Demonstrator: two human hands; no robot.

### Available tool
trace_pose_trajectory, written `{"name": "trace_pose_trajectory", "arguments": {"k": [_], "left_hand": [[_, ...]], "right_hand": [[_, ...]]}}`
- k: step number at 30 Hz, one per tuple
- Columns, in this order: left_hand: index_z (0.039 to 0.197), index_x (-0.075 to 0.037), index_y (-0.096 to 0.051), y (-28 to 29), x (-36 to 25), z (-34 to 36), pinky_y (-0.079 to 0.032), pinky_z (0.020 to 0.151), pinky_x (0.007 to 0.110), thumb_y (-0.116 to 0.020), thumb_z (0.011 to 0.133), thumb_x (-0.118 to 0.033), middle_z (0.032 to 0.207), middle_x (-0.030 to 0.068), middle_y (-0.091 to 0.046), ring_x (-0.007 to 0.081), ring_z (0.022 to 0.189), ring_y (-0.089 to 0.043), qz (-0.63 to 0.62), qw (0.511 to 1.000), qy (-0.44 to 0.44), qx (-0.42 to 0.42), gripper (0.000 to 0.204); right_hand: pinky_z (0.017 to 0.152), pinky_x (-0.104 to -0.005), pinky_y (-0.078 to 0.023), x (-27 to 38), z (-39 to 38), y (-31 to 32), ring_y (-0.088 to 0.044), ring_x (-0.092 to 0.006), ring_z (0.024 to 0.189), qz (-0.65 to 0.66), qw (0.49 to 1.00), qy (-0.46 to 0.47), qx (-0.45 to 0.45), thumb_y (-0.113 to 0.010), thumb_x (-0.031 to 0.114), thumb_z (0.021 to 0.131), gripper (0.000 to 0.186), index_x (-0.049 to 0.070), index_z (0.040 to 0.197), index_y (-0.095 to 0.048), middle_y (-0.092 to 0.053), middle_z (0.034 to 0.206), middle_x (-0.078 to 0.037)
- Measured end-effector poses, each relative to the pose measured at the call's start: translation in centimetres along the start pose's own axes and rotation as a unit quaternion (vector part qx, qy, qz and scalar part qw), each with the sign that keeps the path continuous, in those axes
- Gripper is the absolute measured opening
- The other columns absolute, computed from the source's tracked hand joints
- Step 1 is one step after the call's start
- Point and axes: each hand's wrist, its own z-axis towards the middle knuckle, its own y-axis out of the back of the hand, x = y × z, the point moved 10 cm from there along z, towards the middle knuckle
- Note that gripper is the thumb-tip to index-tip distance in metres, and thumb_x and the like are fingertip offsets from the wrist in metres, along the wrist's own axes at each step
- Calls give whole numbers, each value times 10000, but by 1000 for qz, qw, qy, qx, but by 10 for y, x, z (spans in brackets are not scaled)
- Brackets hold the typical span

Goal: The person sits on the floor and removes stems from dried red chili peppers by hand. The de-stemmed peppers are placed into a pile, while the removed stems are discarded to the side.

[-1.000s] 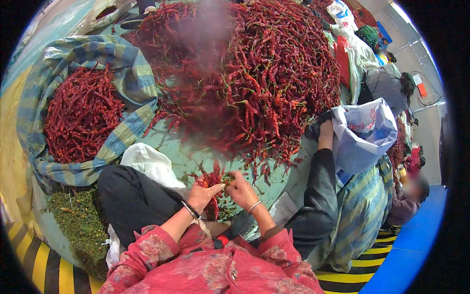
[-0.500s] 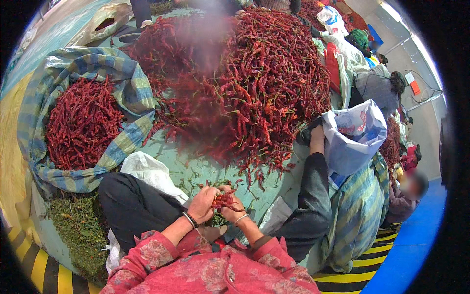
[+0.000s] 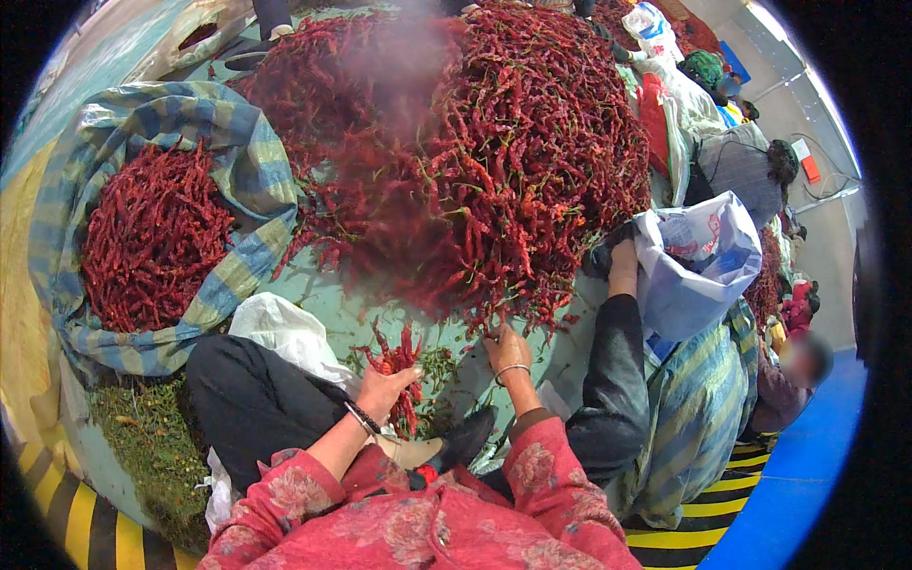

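Hands at work among dried chillies. Left hand (image 3: 385, 388) clutches bunch of red chillies (image 3: 399, 366), fingers curled round stalks. Right hand (image 3: 506, 350) reaches forward, fingertips closed on pods at near edge of big chilli heap (image 3: 475, 161). Beyond left hand, striped sack (image 3: 242, 161) full of chillies; green stem litter (image 3: 152, 446) lower left. Right of right hand, neighbour's arm (image 3: 617, 361) beside white bag (image 3: 693, 275). Risk: bunch overfull, loose pods may slip onto floor; tugging heap edge may bring pods sliding down.

A striped blue sack (image 3: 237, 180) sits left; a printed white bag (image 3: 698, 261) stands right.
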Motion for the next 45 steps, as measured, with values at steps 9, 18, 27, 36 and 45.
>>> {"name": "trace_pose_trajectory", "arguments": {"k": [9,18,27,36,45], "left_hand": [[897,-1,-633,6,22,-3,-490,652,283,-704,737,-58,851,50,-645,127,714,-604,19,996,82,-20,184],[945,-13,-625,-4,25,-5,-500,715,285,-660,758,-8,888,60,-648,143,789,-617,-46,993,93,53,189],[924,-51,-580,-21,16,-10,-488,681,270,-664,746,17,818,8,-615,113,735,-595,-4,992,65,111,208],[971,-26,-564,-30,19,-20,-491,727,281,-631,741,47,852,34,-626,146,782,-611,-13,982,101,157,250],[893,-32,-637,28,29,-2,-481,722,289,-688,722,-30,848,40,-651,142,750,-612,-55,996,58,-49,179]], "right_hand": [[416,-230,-362,76,-97,-18,-476,-76,467,420,847,-82,316,-598,207,823,201,19,894,-595,-584,645,-20],[446,-225,-385,89,-109,-30,-489,-80,508,434,824,-66,357,-581,228,849,186,43,867,-584,-574,647,-23],[409,-230,-332,96,-66,-37,-439,-81,461,496,786,-117,350,-602,281,860,224,84,782,-529,-485,588,20],[522,-428,-444,72,-62,23,-585,-335,616,70,988,136,-32,-607,190,789,129,99,859,-550,-599,696,-152],[696,-416,-472,63,-54,8,-592,-312,837,39,989,85,114,-621,280,777,276,175,1029,-582,-597,963,-88]]}}
